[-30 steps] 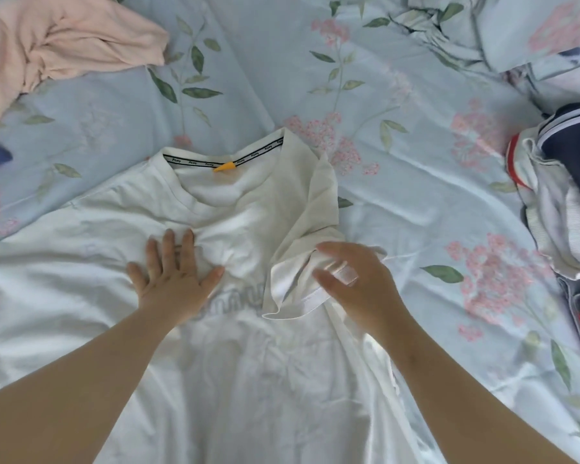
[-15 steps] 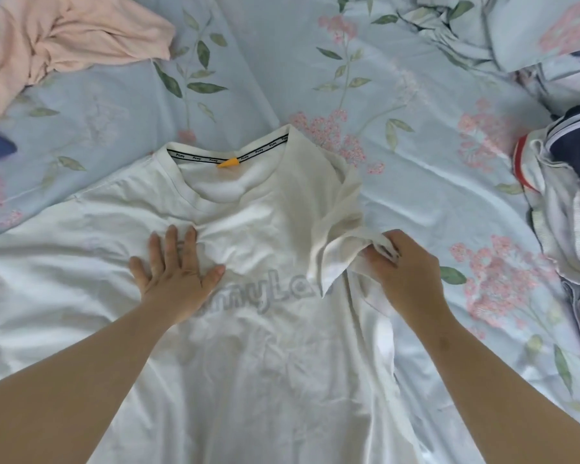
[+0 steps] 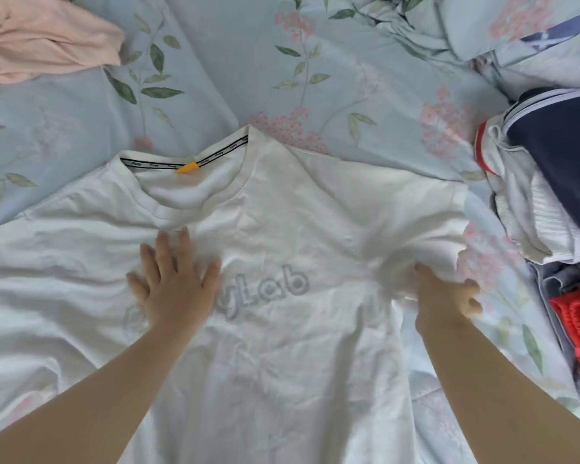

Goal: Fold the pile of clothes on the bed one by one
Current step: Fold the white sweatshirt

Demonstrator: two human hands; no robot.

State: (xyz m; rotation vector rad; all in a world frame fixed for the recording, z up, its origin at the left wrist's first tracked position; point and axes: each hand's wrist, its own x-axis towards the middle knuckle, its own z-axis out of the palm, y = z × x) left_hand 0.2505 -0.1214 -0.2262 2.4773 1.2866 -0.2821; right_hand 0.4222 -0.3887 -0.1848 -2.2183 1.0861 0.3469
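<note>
Found white T-shirt [image 3: 282, 356] spread face-up on bed [image 3: 215, 61]. Noted left hand [image 3: 175, 289] flat, fingers straight, pressing left end of chest lettering [image 3: 275, 286]; right hand [image 3: 446, 299] gripping sleeve [image 3: 429, 216] cloth right of lettering. Advise pulling sleeve taut before folding towards lettering.

**Head camera: single view**

Mount: on the person's head, above the bed [image 3: 215, 78]. Facing: forward and down. Range: near; forearms [image 3: 91, 393] enter from the bottom edge, left hand [image 3: 175, 289] and right hand [image 3: 444, 296] mid-frame on the white T-shirt [image 3: 298, 346]. Wide field reaches the pile of clothes [image 3: 549, 169] at right.
</note>
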